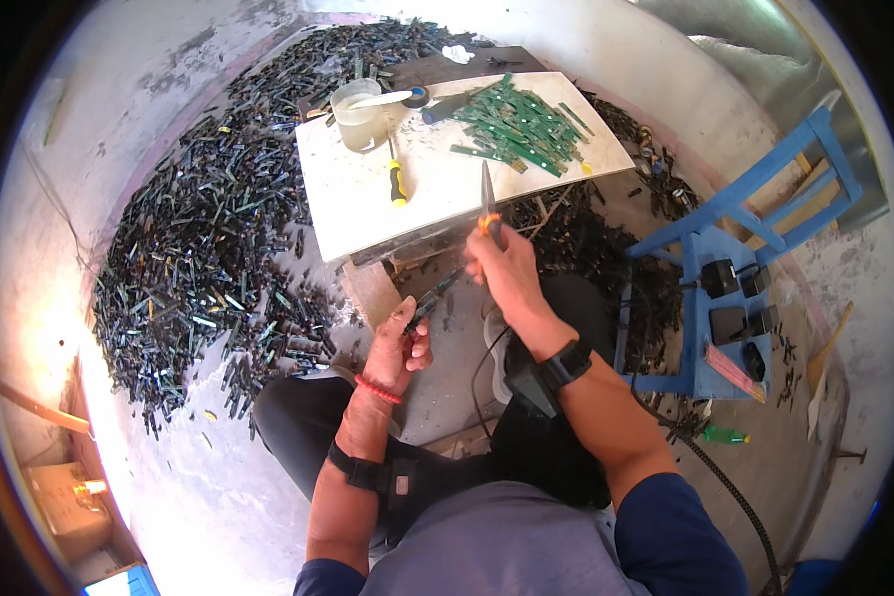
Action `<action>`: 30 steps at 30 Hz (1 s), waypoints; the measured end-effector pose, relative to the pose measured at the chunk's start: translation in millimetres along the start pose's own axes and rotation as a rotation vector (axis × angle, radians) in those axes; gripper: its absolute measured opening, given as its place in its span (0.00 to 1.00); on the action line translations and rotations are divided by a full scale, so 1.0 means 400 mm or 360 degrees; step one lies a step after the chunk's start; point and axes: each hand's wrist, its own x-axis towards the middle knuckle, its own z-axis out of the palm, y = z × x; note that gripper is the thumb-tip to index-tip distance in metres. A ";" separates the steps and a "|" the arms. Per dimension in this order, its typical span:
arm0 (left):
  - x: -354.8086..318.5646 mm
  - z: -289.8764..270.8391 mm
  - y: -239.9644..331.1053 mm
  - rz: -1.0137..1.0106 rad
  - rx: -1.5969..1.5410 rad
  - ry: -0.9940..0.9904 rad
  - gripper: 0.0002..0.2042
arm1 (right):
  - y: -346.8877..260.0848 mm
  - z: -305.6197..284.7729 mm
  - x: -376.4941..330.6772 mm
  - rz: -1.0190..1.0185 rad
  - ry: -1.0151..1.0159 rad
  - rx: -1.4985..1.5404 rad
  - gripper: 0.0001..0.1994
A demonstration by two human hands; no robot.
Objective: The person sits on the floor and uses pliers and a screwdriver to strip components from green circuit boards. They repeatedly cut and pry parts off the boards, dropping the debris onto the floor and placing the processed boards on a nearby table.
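Note:
My left hand (399, 343), with a red bead bracelet at its wrist, is closed on a narrow dark strip (433, 298) that looks like a piece of battery circuit board. My right hand (507, 268) grips a pointed tool (486, 191) by its orange and black handle, the grey metal tip pointing away from me. That tip overlaps the near edge of the white tabletop (407, 223) in this view. On the tabletop lie a heap of green circuit board strips (526, 124) and a yellow and black screwdriver (396, 179). The strip and the tool are apart.
A translucent cup (360, 124) of liquid stands at the table's left, a white stick (382, 98) across its rim. Dark strips (209, 248) cover the floor at left. At right, a blue chair (705, 318) holds black adapters; a thick black cable (730, 482) runs beside me.

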 end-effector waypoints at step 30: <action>0.011 -0.016 0.016 0.0238 -0.0044 0.0135 0.15 | -0.067 0.009 0.059 0.0139 -0.0673 -0.0405 0.13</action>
